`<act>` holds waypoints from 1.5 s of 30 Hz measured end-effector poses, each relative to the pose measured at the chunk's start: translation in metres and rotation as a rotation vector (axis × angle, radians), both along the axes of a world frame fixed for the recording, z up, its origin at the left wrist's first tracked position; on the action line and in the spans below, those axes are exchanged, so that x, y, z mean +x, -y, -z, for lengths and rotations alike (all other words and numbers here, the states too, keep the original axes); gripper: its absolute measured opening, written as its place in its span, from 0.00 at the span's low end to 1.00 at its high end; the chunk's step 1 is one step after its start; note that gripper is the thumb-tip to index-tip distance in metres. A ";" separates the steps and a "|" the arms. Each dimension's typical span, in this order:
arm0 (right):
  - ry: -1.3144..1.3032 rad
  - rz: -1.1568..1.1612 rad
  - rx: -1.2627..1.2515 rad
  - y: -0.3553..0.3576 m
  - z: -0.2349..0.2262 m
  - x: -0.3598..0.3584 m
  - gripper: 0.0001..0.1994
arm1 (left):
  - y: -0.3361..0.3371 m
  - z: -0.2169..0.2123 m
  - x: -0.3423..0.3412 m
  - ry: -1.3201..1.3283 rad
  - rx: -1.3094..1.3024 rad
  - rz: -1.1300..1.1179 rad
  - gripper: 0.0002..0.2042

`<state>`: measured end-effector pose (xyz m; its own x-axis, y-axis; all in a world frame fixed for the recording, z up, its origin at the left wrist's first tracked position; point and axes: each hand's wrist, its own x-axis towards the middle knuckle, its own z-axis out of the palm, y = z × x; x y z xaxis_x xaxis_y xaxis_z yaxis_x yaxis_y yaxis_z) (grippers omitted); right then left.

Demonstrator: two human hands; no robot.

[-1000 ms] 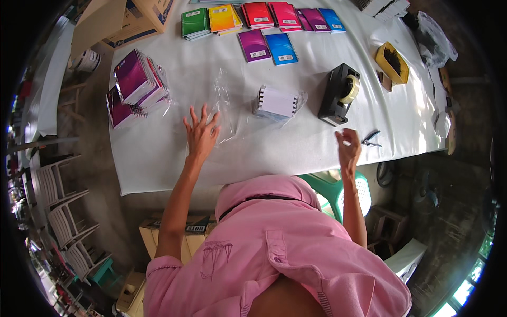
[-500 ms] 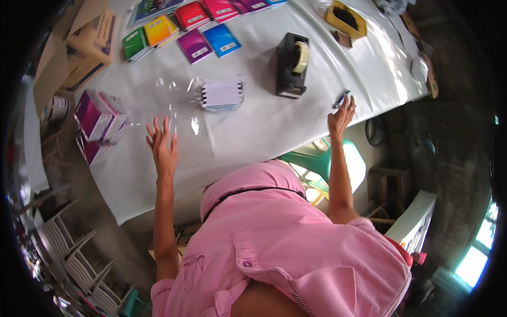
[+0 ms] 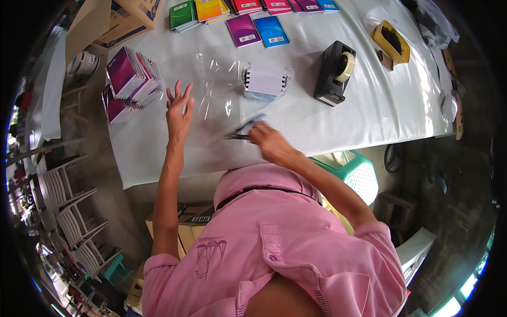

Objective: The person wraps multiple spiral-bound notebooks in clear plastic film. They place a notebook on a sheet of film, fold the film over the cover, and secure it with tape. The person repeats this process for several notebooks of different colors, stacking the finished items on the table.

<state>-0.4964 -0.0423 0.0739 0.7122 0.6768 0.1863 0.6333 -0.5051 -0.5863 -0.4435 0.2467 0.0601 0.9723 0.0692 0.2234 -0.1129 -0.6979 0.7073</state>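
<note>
My left hand (image 3: pixel 179 113) hovers over the table with its fingers spread, holding nothing. It is beside a stack of purple spiral notebooks (image 3: pixel 125 74) and near a clear plastic sheet (image 3: pixel 215 103). In front of my body, my right hand (image 3: pixel 272 141) is closed on a slim blue-and-black two-armed tool (image 3: pixel 238 136), its kind blurred by motion. Beyond that hand lies a wire-bound pad bundle (image 3: pixel 265 82) in clear plastic, its white face up. A black tape dispenser (image 3: pixel 330 76) with a yellowish roll stands to its right.
Along the far side lie green (image 3: pixel 182 16), yellow, red, purple and blue notebooks. A cardboard box (image 3: pixel 132 21) is at the far left, a yellow tub (image 3: pixel 392 41) at the far right. A green stool (image 3: pixel 355 174) stands by the table's near edge.
My right hand has picked up the small tool from the table's right side and brought it left, in front of me. My left hand stays spread; the view has shifted.
</note>
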 end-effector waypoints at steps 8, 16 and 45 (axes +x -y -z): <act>-0.030 -0.024 0.206 0.004 -0.003 0.026 0.12 | 0.036 -0.009 0.015 0.072 -0.097 0.281 0.25; 0.067 0.517 0.388 0.068 -0.008 0.062 0.24 | 0.085 -0.028 0.064 0.163 -0.014 0.576 0.29; -0.387 0.718 0.697 0.032 -0.039 0.121 0.15 | 0.114 -0.040 0.129 -0.036 -0.324 0.730 0.24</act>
